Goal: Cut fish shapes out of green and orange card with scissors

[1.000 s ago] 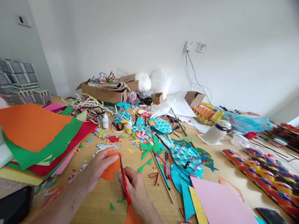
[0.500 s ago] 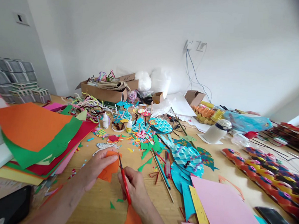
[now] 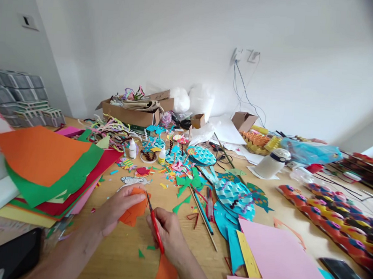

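Lying before wearer: wooden table (image 3: 122, 262). Over it, R hand (image 3: 168, 231), fingers wrapped round red scissors (image 3: 154, 226); L hand (image 3: 119, 207) clamped on orange paper (image 3: 133, 213), thumb on top, just L of blades (image 3: 149, 202). Tech (my view): short snips, L turns paper into blades, thumb clear of cut. Scissors' long axis runs approx fore-aft, tips away from wearer, slightly L. Paper's long axis: can't tell, L hand hides pt. Blade gap also unclear.
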A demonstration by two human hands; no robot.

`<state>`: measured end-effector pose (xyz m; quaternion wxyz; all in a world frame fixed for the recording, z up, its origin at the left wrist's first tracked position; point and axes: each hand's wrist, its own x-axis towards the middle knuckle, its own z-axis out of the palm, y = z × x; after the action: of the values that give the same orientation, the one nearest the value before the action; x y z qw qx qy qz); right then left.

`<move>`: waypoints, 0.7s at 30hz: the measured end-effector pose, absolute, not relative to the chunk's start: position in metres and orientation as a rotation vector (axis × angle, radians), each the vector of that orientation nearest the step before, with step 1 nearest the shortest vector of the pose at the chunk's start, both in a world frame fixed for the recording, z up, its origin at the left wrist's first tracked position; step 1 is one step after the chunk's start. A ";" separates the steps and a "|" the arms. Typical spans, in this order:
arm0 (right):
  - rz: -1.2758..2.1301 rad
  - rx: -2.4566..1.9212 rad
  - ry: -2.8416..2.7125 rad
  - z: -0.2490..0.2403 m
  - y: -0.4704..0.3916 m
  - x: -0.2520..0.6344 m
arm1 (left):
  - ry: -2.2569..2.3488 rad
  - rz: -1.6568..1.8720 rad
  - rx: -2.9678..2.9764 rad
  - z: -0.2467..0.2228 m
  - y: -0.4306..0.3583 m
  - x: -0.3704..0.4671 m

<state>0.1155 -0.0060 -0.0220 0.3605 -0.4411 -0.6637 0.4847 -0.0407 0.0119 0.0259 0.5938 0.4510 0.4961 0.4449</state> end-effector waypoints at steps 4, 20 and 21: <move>1.303 -1.136 -1.678 -0.026 -0.006 0.116 | 1.160 1.019 1.008 0.022 0.013 -0.044; 1.465 -0.960 -1.201 0.016 0.000 0.126 | 1.182 0.759 1.656 0.028 0.017 -0.039; 1.462 -0.984 -1.236 0.021 -0.001 0.125 | 1.187 0.716 1.689 0.029 0.016 -0.037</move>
<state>0.1255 -0.0008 0.0209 0.4744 -0.4024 -0.5054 0.5980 -0.0371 0.0156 0.0293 0.4601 0.6864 0.4821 0.2911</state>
